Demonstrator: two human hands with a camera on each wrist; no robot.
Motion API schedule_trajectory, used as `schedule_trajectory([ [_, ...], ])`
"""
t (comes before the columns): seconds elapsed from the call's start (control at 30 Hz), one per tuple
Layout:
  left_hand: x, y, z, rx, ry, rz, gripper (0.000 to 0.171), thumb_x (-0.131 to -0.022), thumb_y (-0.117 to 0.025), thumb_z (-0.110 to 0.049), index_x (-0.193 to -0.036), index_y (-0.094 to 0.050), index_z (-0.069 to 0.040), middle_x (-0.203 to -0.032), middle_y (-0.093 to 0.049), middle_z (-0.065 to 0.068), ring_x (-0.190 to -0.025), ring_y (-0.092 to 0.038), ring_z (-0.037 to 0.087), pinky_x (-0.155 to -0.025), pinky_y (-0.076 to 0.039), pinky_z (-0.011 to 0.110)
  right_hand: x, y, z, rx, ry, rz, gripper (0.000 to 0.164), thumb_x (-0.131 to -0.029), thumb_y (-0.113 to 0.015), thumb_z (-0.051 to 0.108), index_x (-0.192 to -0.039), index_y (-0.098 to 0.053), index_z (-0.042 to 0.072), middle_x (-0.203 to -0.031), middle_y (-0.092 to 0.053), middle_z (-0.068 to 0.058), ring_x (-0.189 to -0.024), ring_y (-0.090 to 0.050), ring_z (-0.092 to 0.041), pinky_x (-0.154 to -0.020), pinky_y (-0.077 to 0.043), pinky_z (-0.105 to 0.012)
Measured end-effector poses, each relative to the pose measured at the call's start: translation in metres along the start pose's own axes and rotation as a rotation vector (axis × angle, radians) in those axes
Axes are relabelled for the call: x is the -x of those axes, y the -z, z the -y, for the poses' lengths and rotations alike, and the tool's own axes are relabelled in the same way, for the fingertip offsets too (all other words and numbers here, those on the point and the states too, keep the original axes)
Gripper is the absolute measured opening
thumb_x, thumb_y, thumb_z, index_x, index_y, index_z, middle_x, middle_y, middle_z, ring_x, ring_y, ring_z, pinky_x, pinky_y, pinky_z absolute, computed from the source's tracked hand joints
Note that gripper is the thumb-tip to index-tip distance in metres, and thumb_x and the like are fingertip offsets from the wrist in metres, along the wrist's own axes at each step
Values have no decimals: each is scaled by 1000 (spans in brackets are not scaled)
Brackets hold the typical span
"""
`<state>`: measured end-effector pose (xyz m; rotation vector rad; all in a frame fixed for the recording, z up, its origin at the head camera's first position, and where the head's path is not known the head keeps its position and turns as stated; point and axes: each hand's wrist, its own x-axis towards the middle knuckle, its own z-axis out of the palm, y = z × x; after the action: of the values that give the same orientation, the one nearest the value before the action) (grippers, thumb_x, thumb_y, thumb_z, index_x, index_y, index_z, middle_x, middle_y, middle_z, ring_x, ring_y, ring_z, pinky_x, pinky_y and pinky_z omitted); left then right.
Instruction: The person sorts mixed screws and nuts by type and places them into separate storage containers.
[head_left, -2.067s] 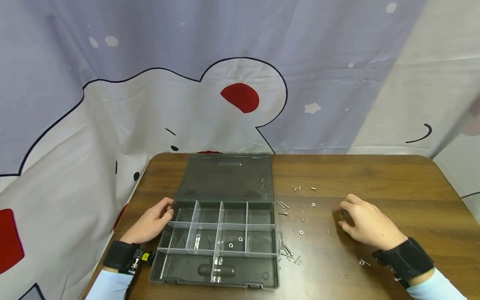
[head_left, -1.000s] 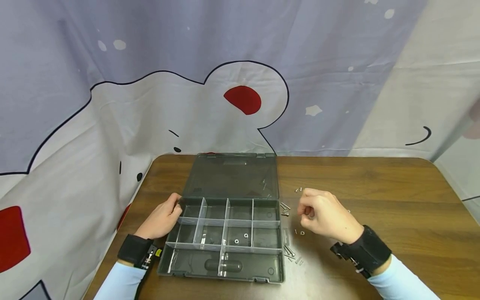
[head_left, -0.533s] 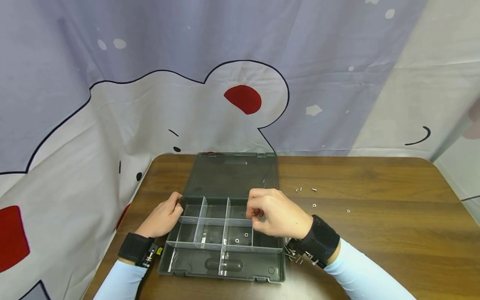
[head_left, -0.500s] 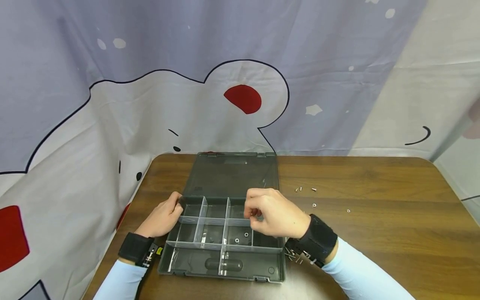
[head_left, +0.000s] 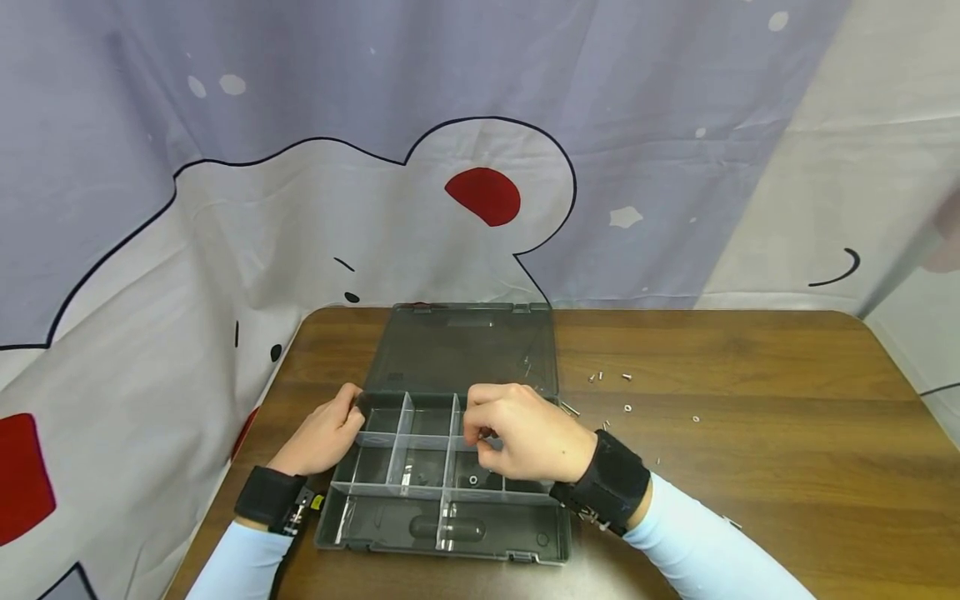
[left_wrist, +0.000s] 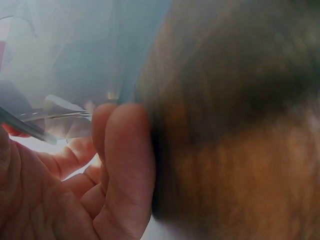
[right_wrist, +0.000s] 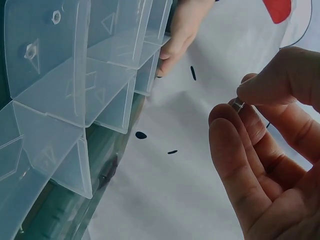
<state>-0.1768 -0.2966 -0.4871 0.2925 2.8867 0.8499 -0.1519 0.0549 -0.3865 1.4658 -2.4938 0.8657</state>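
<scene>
A grey see-through compartment box [head_left: 375, 533] lies with its lid [head_left: 465, 350] folded back on the wooden table. At its left rear corner, my left hand [head_left: 318, 433] grips the edge; the left wrist view shows its fingers [left_wrist: 127, 160] close up against the box wall. My right hand [head_left: 525, 429] hovers over the right-hand compartments. Between its thumb and fingertips it pinches a small silver nut [right_wrist: 238, 104], hidden in the head view. Two nuts lie in one middle compartment; one nut [head_left: 473, 480] shows beside the hand in the head view.
To the right of the box, loose hardware is scattered on the table [head_left: 787, 400]: short screws [head_left: 627, 377], a nut [head_left: 627, 408], another nut [head_left: 696, 419] and a screw [head_left: 732, 522] by the right sleeve. A patterned curtain [head_left: 637, 150] hangs behind the table.
My right hand has moved left from the table's right side to above the box, its fingertips now pinched together. The left hand has tightened at the box's corner, and the box has shifted slightly right in view.
</scene>
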Motion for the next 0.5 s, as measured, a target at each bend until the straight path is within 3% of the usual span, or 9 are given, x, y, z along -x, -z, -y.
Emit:
schedule_trajectory([
  [0.4, -1, 1, -1, 0, 14, 1, 25, -103, -41, -16, -126, -51, -12, -97, -61, 6, -84, -56, 20, -73, -44, 36, 3, 0, -1, 40, 21, -6, 21, -75, -70, -3, -76, -67, 17, -81, -55, 6, -65, -48, 0, -61, -40, -12],
  [0.47, -1, 1, 0, -2, 9, -4, 25, -103, -42, -16, -126, -51, -12, -98, -62, 5, -84, -56, 20, -74, -45, 36, 5, 1, 0, 59, 8, 28, 15, -78, -74, 4, -86, -72, 17, -88, -59, 5, -70, -54, -3, -66, -46, -16],
  [0.5, -1, 0, 0, -3, 6, -5, 25, -103, -42, -16, -126, -51, -12, -98, -62, 5, -84, -57, 20, -74, -45, 36, 7, 1, 1, 75, -9, 62, 17, -81, -77, 12, -98, -74, 16, -100, -64, 3, -82, -61, -7, -74, -51, -20],
])
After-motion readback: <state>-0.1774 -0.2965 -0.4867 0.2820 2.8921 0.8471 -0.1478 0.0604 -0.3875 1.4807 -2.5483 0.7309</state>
